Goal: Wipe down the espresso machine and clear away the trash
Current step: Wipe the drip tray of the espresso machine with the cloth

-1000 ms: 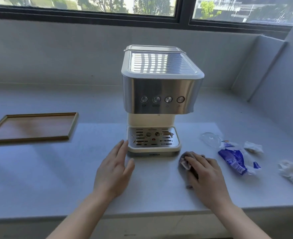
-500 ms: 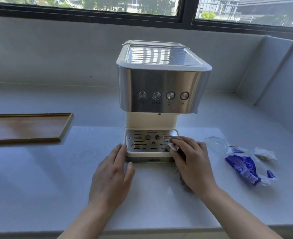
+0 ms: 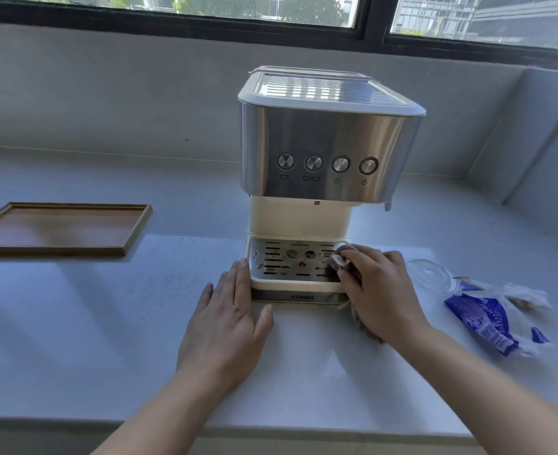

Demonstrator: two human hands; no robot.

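A steel and cream espresso machine (image 3: pixel 323 149) stands mid-counter, its slotted drip tray (image 3: pixel 290 262) at the front carrying small brown and red specks. My right hand (image 3: pixel 377 293) grips a grey cloth (image 3: pixel 340 259) and holds it on the tray's right side. My left hand (image 3: pixel 226 323) lies flat on the counter, fingers straight, its fingertips touching the tray's left front corner. Trash lies to the right: a clear plastic lid (image 3: pixel 430 274), a blue and white wrapper (image 3: pixel 487 323) and a crumpled white scrap (image 3: pixel 527 297).
A wooden tray (image 3: pixel 130 234) lies at the left on the white counter (image 3: pixel 107 323). A grey wall runs behind the machine and along the right side, with a window above. The counter's front edge is just below my forearms.
My right hand has carried the cloth from the counter up onto the drip tray's right side. My left hand has stayed by the tray's left corner. The view has come closer.
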